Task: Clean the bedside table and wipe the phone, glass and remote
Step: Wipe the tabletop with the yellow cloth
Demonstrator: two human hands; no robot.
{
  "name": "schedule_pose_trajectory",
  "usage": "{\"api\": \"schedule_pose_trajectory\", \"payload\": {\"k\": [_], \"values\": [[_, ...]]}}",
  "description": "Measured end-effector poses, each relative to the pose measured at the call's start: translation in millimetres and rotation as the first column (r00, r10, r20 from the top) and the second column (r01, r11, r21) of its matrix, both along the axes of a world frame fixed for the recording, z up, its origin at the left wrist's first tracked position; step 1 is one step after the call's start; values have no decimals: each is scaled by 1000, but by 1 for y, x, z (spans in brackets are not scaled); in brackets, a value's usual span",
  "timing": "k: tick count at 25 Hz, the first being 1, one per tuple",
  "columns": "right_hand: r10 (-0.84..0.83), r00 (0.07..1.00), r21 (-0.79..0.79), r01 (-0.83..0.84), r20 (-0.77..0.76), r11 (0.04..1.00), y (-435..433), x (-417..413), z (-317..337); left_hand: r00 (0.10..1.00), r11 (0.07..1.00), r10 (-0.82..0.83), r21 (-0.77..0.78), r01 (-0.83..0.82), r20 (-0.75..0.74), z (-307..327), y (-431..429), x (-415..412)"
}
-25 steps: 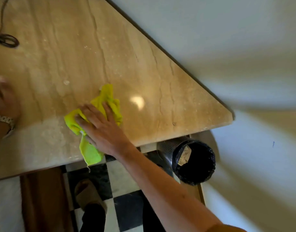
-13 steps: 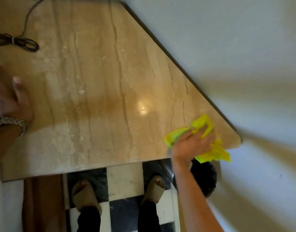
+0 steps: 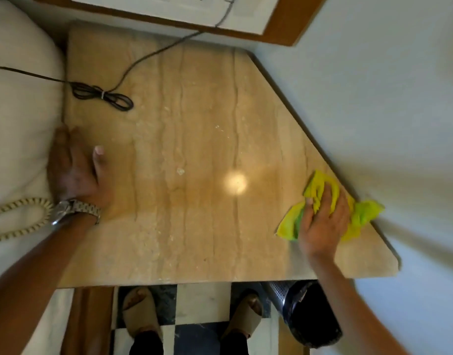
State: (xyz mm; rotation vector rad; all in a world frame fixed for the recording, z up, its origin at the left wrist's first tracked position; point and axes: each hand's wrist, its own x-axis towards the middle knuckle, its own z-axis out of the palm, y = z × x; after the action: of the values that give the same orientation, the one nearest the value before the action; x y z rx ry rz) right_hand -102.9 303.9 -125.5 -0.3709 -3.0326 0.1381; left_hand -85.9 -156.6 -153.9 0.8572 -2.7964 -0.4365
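The bedside table (image 3: 194,124) has a beige marble top with an angled right edge along the wall. My right hand (image 3: 320,224) presses flat on a yellow-green cloth (image 3: 364,213) at the table's right edge; part of the cloth hangs past the edge. My left hand (image 3: 71,167), with a metal watch on the wrist, rests flat with straight fingers on the table's left edge beside the bed. A few pale crumbs (image 3: 180,171) lie near the middle of the top. Phone, glass and remote are out of sight.
A bundled black cable (image 3: 102,94) lies at the table's back left and runs up to a wall panel. A coiled cream phone cord (image 3: 23,216) lies on the bed at left. A perforated metal bin (image 3: 305,311) with a black liner stands under the table's right corner, next to my feet.
My right hand swept the cloth from the table's front middle to the right edge, then slightly back along it. The view tilted up, showing the cable and bed. My left hand stayed at the left edge.
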Motion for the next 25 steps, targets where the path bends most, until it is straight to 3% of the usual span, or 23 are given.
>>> {"api": "schedule_pose_trajectory", "payload": {"k": [2,5,8,10,12,14,16,17,19,21,23,25], "values": [[-251,968,-60,252,23,966,-32,14,3,1000,1000,-6,-18,5,-12,-1,5,3],[-288,948,-117,304,132,946,-101,-63,4,1000,999,-31,-32,31,-1,-5,0,-1],[-13,994,-87,23,112,996,-172,-156,-9,1000,998,-24,-51,24,15,-10,-3,3],[208,974,-94,-199,92,975,-229,-172,-17,999,998,-42,-37,42,14,-9,-3,2],[458,888,-114,-452,32,884,-264,-131,-21,999,999,-44,-11,44,-2,-8,-4,0],[691,720,-152,-678,53,719,-246,-47,-14,999,999,-41,18,41,-5,-3,-3,2],[792,591,-196,-767,153,610,-174,20,1,999,999,-43,23,43,-3,0,-2,3],[792,579,-196,-768,193,609,-130,30,9,999,999,-40,24,40,-1,1,-2,2],[653,715,-168,-632,251,756,-64,6,18,1000,1000,-28,6,28,6,-1,-1,2],[340,910,-86,-329,236,940,-52,-44,19,1000,999,-22,-23,22,8,-4,1,3],[102,981,-52,-94,164,994,-89,-99,9,1000,998,-28,-49,29,11,-7,-1,2],[77,988,-55,-70,137,996,-148,-144,-7,999,997,-26,-69,28,24,-10,-2,3]]}}
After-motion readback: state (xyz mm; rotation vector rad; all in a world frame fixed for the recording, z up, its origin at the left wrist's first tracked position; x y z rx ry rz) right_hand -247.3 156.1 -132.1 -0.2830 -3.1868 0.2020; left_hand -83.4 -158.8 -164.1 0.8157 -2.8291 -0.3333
